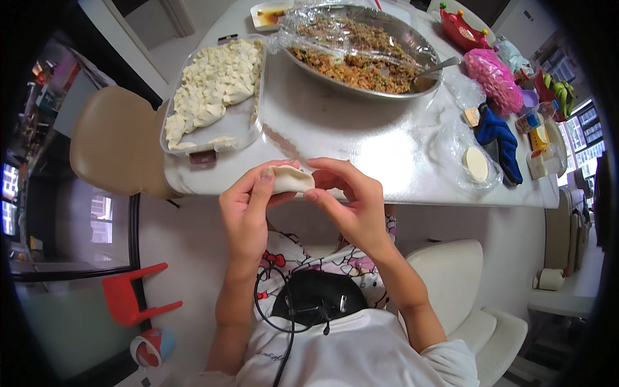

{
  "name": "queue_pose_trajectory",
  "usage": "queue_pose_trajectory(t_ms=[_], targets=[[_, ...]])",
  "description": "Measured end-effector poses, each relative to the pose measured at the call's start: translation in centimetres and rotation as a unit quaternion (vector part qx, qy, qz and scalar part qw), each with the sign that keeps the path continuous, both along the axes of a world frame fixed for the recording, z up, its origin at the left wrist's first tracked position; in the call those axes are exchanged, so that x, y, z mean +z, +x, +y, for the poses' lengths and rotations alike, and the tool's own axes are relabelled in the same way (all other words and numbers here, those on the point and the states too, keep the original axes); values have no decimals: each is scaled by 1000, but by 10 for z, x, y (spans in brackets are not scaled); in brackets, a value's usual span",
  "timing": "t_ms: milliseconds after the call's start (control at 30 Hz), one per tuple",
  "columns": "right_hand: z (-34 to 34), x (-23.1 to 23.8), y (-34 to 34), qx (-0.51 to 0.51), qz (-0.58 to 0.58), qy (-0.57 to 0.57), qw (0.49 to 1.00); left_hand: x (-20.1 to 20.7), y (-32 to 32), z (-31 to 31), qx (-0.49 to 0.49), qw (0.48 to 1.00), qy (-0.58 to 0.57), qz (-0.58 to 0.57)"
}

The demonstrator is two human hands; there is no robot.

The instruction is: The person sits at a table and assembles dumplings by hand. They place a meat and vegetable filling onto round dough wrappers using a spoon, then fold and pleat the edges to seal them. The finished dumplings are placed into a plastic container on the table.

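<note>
A pale, folded dumpling (pixel 292 180) is held up just over the table's near edge. My left hand (pixel 250 193) is closed on it, the thumb lying across its left end. My right hand (pixel 348 200) curls at the other end, its thumb and fingertips touching the dumpling's right tip. Ahead and to the left, a clear plastic tray (pixel 248 132) holds many finished dumplings (pixel 216 80) packed close together. Beyond my hands stands a large steel bowl (pixel 361 92) of minced filling (pixel 361 64), partly covered by plastic film, with a spoon (pixel 445 64) resting in it.
On the right lie a plastic bag with a white dough round (pixel 476 164), a blue cloth item (pixel 500 145), a pink bag (pixel 495 80) and a red dish (pixel 461 29). A small sauce dish (pixel 267 16) sits at the back. Chairs (pixel 116 142) and a red stool (pixel 129 293) stand around.
</note>
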State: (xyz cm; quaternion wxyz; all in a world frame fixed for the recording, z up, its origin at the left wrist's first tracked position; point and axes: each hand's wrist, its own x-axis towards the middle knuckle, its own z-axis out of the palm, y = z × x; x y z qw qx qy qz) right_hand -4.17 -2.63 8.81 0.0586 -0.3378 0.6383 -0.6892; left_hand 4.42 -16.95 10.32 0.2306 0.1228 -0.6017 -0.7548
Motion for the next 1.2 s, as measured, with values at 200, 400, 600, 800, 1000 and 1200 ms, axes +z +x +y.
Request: queue_pose_trajectory(t_ms=[200,400,600,800,1000,1200], targets=[[3,33,-40,-56,244,39,967,14,-45,-9,-80,996,-9,31],[15,72,-113,14,299,93,950,46,-100,-24,-264,964,-13,-8],[22,86,-166,59,260,105,958,61,-154,-39,-290,954,-74,-2],[35,79,-183,97,285,52,952,73,-173,-37,-307,945,-111,-6],[26,68,-177,67,274,17,959,57,-168,-36,-264,960,-90,-21],[28,59,-179,94,202,30,974,55,-169,-38,-286,951,-105,-46]])
